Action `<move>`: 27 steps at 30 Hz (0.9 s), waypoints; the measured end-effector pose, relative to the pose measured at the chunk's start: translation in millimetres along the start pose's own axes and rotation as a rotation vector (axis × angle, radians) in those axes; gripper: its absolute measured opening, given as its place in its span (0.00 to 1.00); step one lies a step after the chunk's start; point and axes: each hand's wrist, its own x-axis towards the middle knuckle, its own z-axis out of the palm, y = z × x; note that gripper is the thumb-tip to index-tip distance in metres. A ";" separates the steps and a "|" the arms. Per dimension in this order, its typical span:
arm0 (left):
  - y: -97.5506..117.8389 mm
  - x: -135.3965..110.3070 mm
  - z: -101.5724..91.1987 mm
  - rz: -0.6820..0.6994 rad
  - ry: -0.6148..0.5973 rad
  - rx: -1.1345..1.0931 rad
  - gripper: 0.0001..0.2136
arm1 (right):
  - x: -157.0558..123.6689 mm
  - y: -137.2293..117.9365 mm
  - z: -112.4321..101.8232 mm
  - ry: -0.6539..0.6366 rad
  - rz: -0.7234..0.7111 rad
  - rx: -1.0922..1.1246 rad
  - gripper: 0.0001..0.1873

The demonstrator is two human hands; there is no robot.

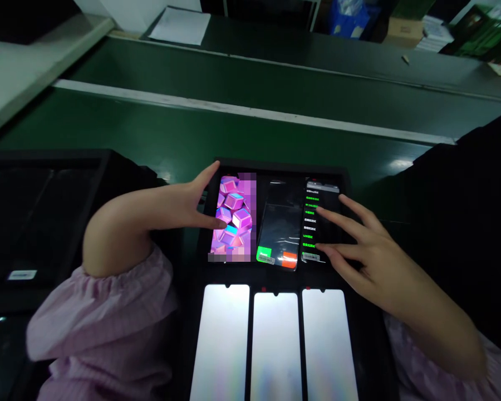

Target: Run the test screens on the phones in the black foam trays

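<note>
Several smartphones lie face up in two rows in a black tray (284,166). My left hand (192,203) is open at the back-left phone (236,214), its thumb over a screen of pink and purple cubes and a finger at the tray's far edge. Beside it, the middle phone (280,228) shows a dark screen with a green and an orange block. My right hand (361,245) is open, fingers spread over the back-right phone (313,223), which displays a list in green and white text. In front, the left phone (223,340), centre phone (275,345) and right phone (328,340) glow white.
Another black tray (45,161) with dark phones sits at the left. Behind runs a green work surface (183,136) with a pale strip across it. Farther back are a sheet of paper (179,27), a cardboard box (404,30) and a blue bag (347,19).
</note>
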 end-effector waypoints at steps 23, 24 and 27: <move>26.0 -2.2 19.3 -0.061 -0.019 0.195 0.74 | 1.8 3.7 -16.2 0.118 -0.014 -0.017 0.18; 23.9 -4.6 18.1 -0.040 0.003 0.165 0.73 | 1.4 3.5 -18.6 0.126 0.003 -0.020 0.17; 19.1 -25.0 11.2 0.004 0.207 0.091 0.68 | -3.4 3.3 -26.8 0.166 0.031 -0.029 0.16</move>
